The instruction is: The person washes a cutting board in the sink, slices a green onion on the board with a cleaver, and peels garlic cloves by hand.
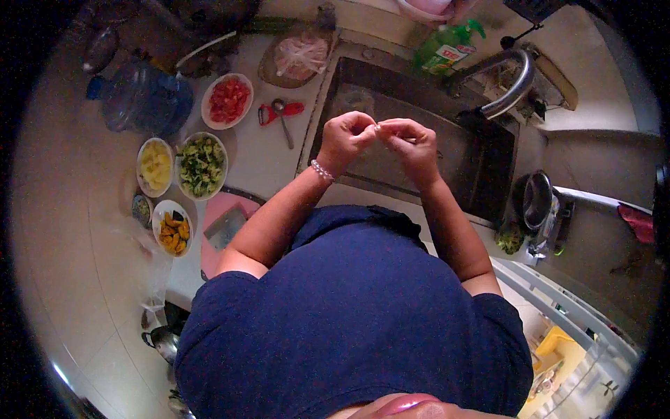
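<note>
Over the dark sink [412, 98], my left hand [343, 142] and my right hand [413, 144] meet at the fingertips. Both are closed in a pinch around a tiny pale thing [377, 128], too small to name. A beaded bracelet [322, 170] circles my left wrist. To the left of my hands, a red peeler [267, 115] and a metal spoon [285, 126] lie on the counter. The curved metal faucet [522, 80] stands beyond my right hand, near a green soap bottle [447, 49].
On the left stand bowls of red pieces [227, 100], green pieces [202, 166], pale yellow pieces [155, 167] and orange pieces [174, 228]. Nearby are a blue water jug [146, 99], a pink board [211, 246] and a plastic bag [301, 56]. A metal pot [537, 200] sits right.
</note>
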`<state>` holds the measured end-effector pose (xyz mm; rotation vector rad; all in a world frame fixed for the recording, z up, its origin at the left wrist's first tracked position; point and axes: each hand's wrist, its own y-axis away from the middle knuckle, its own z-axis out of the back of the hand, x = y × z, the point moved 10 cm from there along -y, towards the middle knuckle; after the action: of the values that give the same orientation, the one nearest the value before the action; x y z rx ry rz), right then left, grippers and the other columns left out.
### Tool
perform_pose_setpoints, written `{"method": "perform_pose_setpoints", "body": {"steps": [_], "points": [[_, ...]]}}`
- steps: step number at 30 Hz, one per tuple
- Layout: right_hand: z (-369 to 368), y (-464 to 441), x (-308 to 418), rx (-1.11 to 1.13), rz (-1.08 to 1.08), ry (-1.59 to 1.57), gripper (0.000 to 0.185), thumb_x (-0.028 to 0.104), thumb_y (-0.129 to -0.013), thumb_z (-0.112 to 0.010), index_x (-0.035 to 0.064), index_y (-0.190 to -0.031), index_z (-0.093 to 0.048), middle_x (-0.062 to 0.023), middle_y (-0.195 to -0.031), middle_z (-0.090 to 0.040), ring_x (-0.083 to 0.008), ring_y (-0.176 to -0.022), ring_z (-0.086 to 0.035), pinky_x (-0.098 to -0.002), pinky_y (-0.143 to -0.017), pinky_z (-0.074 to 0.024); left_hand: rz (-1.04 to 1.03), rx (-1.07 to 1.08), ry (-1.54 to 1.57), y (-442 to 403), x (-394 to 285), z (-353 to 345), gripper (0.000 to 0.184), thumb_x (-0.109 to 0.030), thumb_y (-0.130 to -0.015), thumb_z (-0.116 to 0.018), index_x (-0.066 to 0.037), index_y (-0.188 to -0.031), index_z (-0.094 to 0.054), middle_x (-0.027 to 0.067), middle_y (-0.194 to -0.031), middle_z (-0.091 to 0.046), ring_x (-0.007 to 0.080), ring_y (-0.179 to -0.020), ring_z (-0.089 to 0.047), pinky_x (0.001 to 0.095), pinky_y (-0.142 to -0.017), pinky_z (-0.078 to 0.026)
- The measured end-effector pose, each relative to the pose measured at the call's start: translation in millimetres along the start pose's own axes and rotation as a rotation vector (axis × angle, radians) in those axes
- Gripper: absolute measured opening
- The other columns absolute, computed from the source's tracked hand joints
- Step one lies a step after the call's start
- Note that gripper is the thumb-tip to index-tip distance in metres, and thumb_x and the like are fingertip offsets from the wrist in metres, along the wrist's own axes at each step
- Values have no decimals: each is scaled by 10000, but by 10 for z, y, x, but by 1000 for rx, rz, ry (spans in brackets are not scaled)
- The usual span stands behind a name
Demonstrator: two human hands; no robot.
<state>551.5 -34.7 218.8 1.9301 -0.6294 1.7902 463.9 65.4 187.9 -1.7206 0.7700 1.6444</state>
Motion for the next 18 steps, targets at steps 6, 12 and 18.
{"method": "perform_pose_setpoints", "body": {"steps": [6, 12, 18], "points": [[-14, -14, -147, 12, -190, -238, 211, 64, -766, -670, -28, -952, -634, -86, -886, -652, -122, -762, -619, -241, -697, -501, 171, 53, 364, 38, -14, -102, 86, -87, -823, -580, -4, -805, -596, 23, -704, -603, 71, -599, -532, 217, -551, -446], [-43, -25, -150, 62, -219, -157, 237, 90, -789, -645, -29, -990, -610, -115, -964, -638, -140, -808, -611, -256, -716, -495, 177, 62, 498, 40, -1, -121, 71, -67, -840, -553, -12, -804, -580, 39, -709, -600, 84, -594, -522, 219, -554, -438], [51, -42, -367, -41, -360, -720, 292, 88, -833, -576, 16, -1111, -530, -123, -1006, -620, -149, -820, -585, -288, -750, -491, 231, -3, 439, 27, 37, 14, 51, -58, -824, -556, -14, -802, -571, 38, -695, -591, 92, -611, -533, 229, -568, -448]]}}
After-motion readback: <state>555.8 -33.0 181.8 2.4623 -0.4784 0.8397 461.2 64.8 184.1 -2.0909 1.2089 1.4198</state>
